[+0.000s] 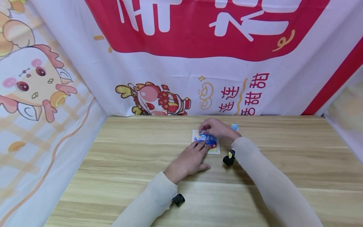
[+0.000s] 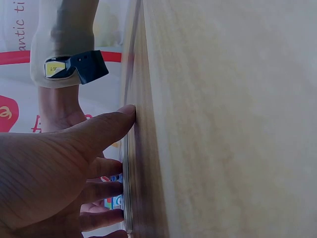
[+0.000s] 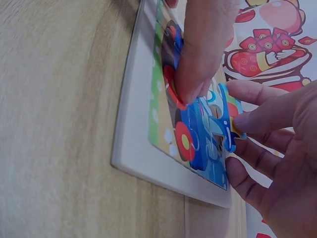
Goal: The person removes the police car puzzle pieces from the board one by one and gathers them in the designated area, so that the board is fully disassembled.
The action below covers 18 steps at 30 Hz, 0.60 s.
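A small jigsaw board (image 1: 215, 152) with a white border lies flat on the table, its picture a blue cartoon car. My left hand (image 1: 190, 160) rests its fingertips on the near side of the picture, thumb spread out to the right over the tabletop. In the right wrist view, a left finger (image 3: 195, 74) presses on the car picture. From the far side, my right hand (image 1: 217, 128) pinches a colourful puzzle piece (image 3: 232, 116) between thumb and fingers. That piece is tilted up over a gap in the picture near the board's far edge.
Another light blue puzzle piece (image 1: 234, 127) lies on the wooden table (image 1: 136, 151), right of the board near the back edge. A printed cloth (image 1: 175, 69) hangs behind the table, and another cloth (image 1: 37, 126) covers the left side. Black wrist cameras (image 1: 229, 158) sit at both sleeves.
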Each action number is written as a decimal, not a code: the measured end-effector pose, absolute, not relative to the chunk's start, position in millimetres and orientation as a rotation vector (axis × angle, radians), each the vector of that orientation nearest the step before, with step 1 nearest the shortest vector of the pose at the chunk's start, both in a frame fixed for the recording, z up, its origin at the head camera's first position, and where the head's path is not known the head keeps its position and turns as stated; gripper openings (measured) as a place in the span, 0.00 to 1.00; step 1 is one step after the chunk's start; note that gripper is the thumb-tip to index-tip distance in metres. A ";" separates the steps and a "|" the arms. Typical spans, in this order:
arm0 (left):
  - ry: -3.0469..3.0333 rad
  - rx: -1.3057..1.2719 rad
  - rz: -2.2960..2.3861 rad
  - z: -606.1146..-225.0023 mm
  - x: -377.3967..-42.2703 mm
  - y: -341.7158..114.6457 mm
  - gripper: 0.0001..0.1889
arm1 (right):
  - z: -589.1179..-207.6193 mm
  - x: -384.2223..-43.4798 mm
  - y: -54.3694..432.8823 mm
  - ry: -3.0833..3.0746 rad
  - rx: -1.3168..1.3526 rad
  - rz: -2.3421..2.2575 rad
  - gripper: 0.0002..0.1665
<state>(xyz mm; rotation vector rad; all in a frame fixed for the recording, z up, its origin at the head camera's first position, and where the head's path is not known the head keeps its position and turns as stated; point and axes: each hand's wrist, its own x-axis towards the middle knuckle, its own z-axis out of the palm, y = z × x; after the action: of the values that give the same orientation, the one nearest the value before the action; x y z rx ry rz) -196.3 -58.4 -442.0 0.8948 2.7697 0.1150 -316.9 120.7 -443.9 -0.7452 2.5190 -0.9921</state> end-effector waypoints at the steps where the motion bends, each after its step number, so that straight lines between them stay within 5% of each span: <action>1: 2.768 0.890 0.114 -442.1 -196.5 -58.2 0.43 | -444.2 -317.1 121.1 2.513 -0.737 -1.001 0.19; 18: 2.769 0.899 0.124 -443.6 -197.8 -58.3 0.42 | -443.8 -318.3 129.7 2.533 -0.599 -1.108 0.18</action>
<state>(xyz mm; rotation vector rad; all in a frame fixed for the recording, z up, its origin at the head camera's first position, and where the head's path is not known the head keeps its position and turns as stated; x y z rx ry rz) -197.8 -58.3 -443.6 0.8992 2.7694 0.1240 -318.3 129.7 -443.8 -0.5993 2.5331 -1.1076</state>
